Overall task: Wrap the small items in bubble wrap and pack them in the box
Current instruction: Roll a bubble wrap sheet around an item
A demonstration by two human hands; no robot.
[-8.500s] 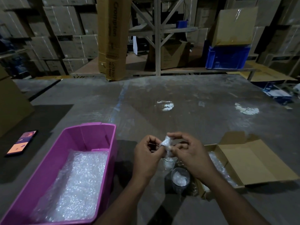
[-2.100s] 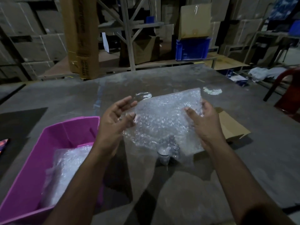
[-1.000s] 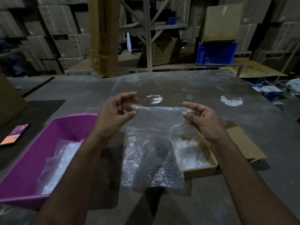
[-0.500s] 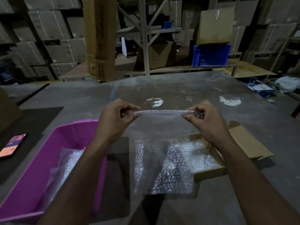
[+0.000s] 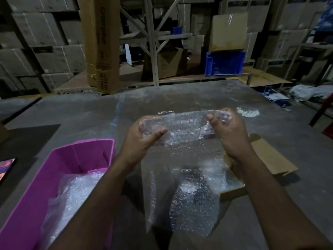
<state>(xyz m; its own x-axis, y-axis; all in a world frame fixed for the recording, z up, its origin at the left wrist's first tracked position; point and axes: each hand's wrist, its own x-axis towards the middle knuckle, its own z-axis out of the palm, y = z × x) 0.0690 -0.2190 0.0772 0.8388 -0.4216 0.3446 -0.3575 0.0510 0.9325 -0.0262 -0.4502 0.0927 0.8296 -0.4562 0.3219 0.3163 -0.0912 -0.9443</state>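
A clear sheet of bubble wrap hangs in the air between both hands, its top edge folded toward me and its lower part draping down to the table. My left hand grips the left end, thumb on top. My right hand grips the right end, thumb pressed into the wrap. Behind the sheet lies the open cardboard box, partly hidden, lined with bubble wrap. A dark small item shows blurred through the hanging wrap on the table.
A pink plastic bin holding more bubble wrap stands at the left. A phone with a lit screen lies at the far left edge. Stacked cartons, a metal rack and a blue crate stand beyond the grey table.
Both hands have turned the sheet's top edge over toward me, so a folded band of wrap now lies between them. The hands sit slightly higher than before.
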